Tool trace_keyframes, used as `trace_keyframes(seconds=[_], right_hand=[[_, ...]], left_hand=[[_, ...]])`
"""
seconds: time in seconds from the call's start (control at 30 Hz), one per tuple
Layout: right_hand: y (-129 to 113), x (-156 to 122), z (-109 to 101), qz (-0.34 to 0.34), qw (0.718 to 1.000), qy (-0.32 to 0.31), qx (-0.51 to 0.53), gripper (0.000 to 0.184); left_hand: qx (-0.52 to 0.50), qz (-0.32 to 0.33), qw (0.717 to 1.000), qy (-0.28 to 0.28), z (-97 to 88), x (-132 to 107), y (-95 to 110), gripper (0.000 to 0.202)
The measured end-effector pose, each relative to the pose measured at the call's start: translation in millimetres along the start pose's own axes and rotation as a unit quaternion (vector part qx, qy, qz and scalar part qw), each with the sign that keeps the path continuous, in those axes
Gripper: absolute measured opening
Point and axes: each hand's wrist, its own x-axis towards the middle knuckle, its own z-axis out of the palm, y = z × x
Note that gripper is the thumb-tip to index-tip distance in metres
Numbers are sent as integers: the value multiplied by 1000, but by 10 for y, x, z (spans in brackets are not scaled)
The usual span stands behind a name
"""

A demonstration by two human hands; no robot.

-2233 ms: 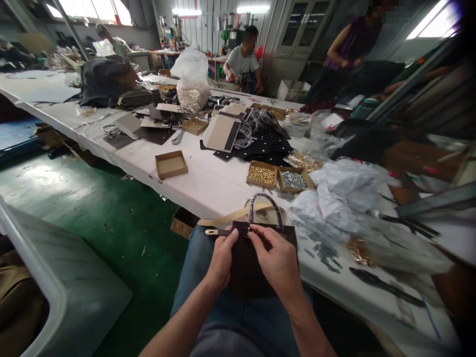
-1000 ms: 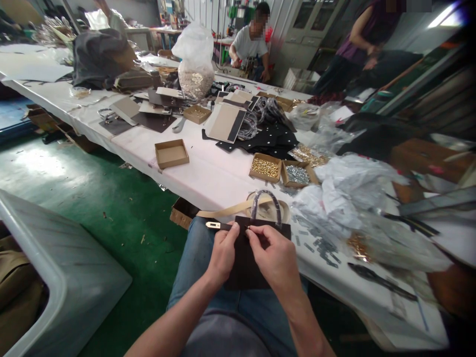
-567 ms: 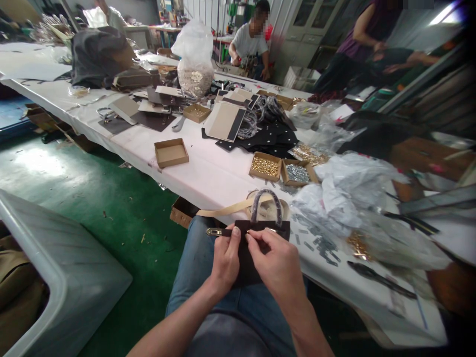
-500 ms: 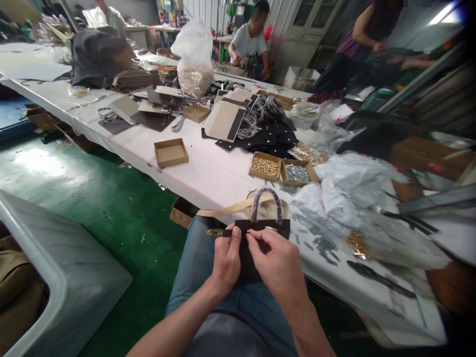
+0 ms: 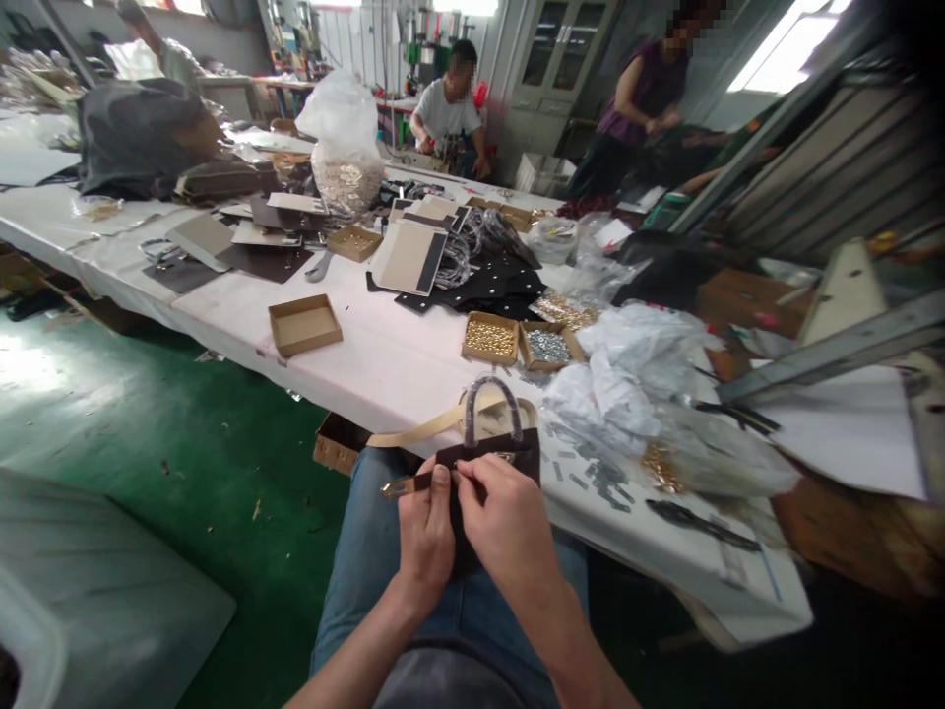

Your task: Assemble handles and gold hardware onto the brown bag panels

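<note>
A small dark handbag point(image 5: 526, 459) rests on my lap against the table edge, its arched handle point(image 5: 493, 386) wrapped in clear film. My left hand point(image 5: 426, 532) is closed on the bag's left side, thumb pressed over a dark strap with gold-coloured hardware point(image 5: 400, 486) that sticks out to the left. Close beside that thumb, my right hand point(image 5: 509, 517) pinches at the bag's front near its top edge. Whatever lies between those fingertips is very small and mostly hidden. Behind the bag, a cream strip point(image 5: 413, 427) trails over the table edge.
On the white-covered table point(image 5: 399, 354) stand a bare cardboard tray point(image 5: 305, 326), a tray of gold-coloured pieces point(image 5: 490, 339) and a tray of silver-coloured pieces point(image 5: 547, 346). Plastic bags point(image 5: 627, 364), loose metal strips point(image 5: 609, 481) and a black tool point(image 5: 701, 524) lie right. A grey bin point(image 5: 110, 581) stands left.
The view has turned right, so the scene sits further left. My right fingertips have moved closer to my left thumb; both hands stay on the handbag.
</note>
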Motion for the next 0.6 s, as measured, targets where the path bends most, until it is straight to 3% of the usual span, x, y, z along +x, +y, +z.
trace_keyframes(seconds=[0.23, 0.37, 0.5, 0.6], right_hand=[[-43, -24, 63, 4, 999, -16, -37, 26], [-22, -62, -8, 3, 998, -55, -11, 27], [214, -22, -362, -6, 989, -43, 139, 42], [837, 211, -848, 66, 982, 109, 139, 30]], left_hand=[[94, 22, 995, 18, -57, 91, -143, 52], [75, 0, 997, 13, -6, 195, -218, 52], [52, -74, 996, 25, -19, 259, -270, 55], [92, -94, 990, 53, -101, 278, -308, 53]])
